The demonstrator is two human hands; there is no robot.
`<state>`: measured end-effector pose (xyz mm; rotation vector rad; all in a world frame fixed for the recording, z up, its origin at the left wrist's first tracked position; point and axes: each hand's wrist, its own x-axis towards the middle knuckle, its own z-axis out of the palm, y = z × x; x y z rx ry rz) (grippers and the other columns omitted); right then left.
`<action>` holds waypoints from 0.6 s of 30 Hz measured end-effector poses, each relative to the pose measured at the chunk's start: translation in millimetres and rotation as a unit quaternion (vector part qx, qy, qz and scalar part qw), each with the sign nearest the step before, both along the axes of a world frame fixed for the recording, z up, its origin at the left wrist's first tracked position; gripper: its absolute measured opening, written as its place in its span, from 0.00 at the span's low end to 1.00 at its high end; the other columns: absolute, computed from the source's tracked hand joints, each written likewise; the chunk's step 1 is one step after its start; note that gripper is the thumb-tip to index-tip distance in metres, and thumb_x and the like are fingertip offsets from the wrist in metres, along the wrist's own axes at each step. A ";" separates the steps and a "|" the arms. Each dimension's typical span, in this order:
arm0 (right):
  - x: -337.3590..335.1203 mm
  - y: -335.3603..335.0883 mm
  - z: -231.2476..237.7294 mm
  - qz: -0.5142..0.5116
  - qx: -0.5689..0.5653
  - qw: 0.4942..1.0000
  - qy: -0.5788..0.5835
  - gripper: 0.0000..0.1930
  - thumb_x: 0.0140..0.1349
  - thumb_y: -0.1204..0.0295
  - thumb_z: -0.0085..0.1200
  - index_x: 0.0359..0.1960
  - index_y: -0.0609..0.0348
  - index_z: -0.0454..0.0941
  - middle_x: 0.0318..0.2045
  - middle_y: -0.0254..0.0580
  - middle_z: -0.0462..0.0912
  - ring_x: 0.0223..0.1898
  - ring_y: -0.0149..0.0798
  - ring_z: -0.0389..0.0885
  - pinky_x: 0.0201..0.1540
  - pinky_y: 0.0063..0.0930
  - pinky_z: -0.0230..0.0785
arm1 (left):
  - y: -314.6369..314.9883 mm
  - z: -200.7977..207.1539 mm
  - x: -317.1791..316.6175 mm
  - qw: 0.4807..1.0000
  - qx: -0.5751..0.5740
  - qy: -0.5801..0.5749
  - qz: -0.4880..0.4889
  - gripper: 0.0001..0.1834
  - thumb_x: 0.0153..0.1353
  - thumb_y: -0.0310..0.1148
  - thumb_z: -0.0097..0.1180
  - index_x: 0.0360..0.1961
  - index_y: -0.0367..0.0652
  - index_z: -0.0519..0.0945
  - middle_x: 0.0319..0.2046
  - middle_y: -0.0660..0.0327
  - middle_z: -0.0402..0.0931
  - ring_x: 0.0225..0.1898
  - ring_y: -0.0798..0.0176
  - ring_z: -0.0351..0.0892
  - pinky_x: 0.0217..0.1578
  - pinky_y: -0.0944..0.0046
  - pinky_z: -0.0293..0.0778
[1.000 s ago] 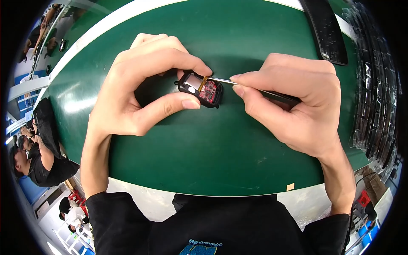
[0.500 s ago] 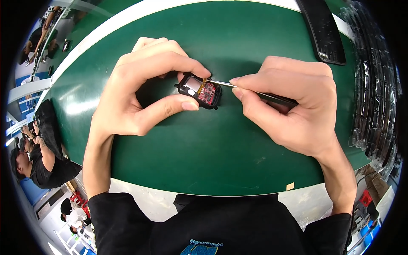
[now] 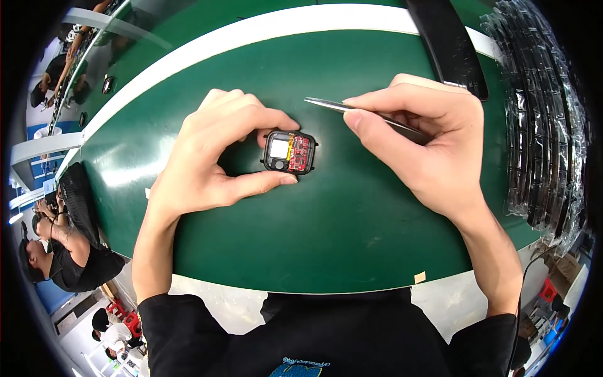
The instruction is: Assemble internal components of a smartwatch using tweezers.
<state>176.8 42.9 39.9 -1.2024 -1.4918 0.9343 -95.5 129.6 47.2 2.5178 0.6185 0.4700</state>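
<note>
Between the thumb and fingers of my left hand (image 3: 217, 154) is a small black watch-like case (image 3: 267, 162), gripped by its edges with its inside facing up. In it show a pale square part, a strip of yellow tape and a red circuit board (image 3: 301, 152). My right hand (image 3: 433, 135) pinches a pair of metal tweezers (image 3: 326, 104). The tweezers' tips point left, above and to the right of the case, and touch nothing that I can see. The right palm hides their rear end.
The table (image 3: 326, 245) is green. At the right edge stands a row of clear plastic trays (image 3: 540, 125). A long black object (image 3: 449, 44) lies at the far right. A small beige scrap (image 3: 419, 277) is near the front edge. At the left, a person in black (image 3: 85, 261) sits nearby.
The tweezers have pulled away from the circuit board, with their tips now apart from the case. My left hand has turned the case more level and brought it slightly left and nearer.
</note>
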 end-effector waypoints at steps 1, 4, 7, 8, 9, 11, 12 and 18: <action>1.8 2.1 0.4 -0.003 -0.007 1.000 -0.003 0.06 0.66 0.85 0.68 0.43 0.70 0.93 0.27 0.31 0.82 0.28 0.18 0.77 0.31 0.16 0.64 | -0.3 -1.5 -0.3 1.000 0.009 -0.002 -0.005 0.31 0.42 0.41 0.86 0.49 0.43 0.90 0.31 0.64 0.80 0.31 0.61 0.71 0.41 0.59 0.66; -5.0 1.2 5.5 -0.045 0.035 0.997 0.042 0.02 0.60 0.81 0.70 0.34 0.67 0.91 0.23 0.36 0.87 0.24 0.22 0.79 0.26 0.22 0.68 | -6.3 16.0 -0.2 1.000 -0.013 -0.017 0.018 0.29 0.42 0.38 0.86 0.48 0.44 0.89 0.30 0.64 0.78 0.31 0.61 0.73 0.41 0.59 0.67; -1.2 3.1 -11.0 -0.047 0.074 0.996 0.011 0.04 0.63 0.79 0.71 0.38 0.65 0.93 0.24 0.36 0.86 0.24 0.21 0.78 0.27 0.21 0.68 | -4.2 -4.3 3.5 0.998 -0.039 -0.032 0.044 0.29 0.41 0.36 0.87 0.46 0.44 0.89 0.29 0.65 0.78 0.31 0.61 0.73 0.40 0.60 0.66; -6.2 2.9 -12.2 -0.042 0.065 0.996 0.041 0.04 0.63 0.79 0.71 0.38 0.66 0.93 0.25 0.38 0.87 0.24 0.22 0.80 0.27 0.22 0.70 | -6.0 -4.0 -1.4 0.996 -0.044 -0.029 0.066 0.29 0.40 0.36 0.87 0.45 0.42 0.89 0.29 0.64 0.77 0.31 0.63 0.72 0.39 0.61 0.66; -11.1 5.6 -17.3 -0.037 0.082 0.995 0.046 0.05 0.63 0.78 0.71 0.38 0.67 0.92 0.26 0.40 0.88 0.24 0.24 0.82 0.27 0.24 0.71 | -5.4 -4.3 -7.2 0.995 -0.048 -0.023 0.090 0.29 0.39 0.35 0.86 0.44 0.40 0.89 0.29 0.64 0.77 0.32 0.65 0.71 0.38 0.62 0.66; -20.1 7.4 -16.8 -0.032 0.070 0.994 0.072 0.06 0.62 0.79 0.69 0.38 0.70 0.92 0.27 0.45 0.88 0.26 0.31 0.85 0.29 0.29 0.74 | -6.9 0.1 -13.4 0.986 -0.078 -0.032 0.146 0.27 0.41 0.31 0.84 0.44 0.37 0.88 0.31 0.65 0.78 0.33 0.68 0.71 0.38 0.65 0.67; -23.3 7.4 -15.4 -0.030 0.068 0.994 0.076 0.06 0.63 0.78 0.68 0.38 0.71 0.91 0.26 0.46 0.88 0.26 0.32 0.85 0.30 0.30 0.74 | -3.3 2.3 -16.4 0.978 -0.118 -0.066 0.158 0.26 0.43 0.29 0.82 0.45 0.36 0.87 0.33 0.65 0.79 0.34 0.69 0.73 0.38 0.66 0.69; -15.2 7.8 -10.2 -0.070 0.055 0.992 0.088 0.08 0.62 0.76 0.68 0.37 0.71 0.92 0.26 0.47 0.88 0.27 0.33 0.85 0.31 0.32 0.74 | 15.4 54.5 42.4 0.938 -0.234 -0.204 0.152 0.26 0.54 0.23 0.77 0.55 0.34 0.84 0.43 0.65 0.83 0.41 0.75 0.79 0.42 0.72 0.73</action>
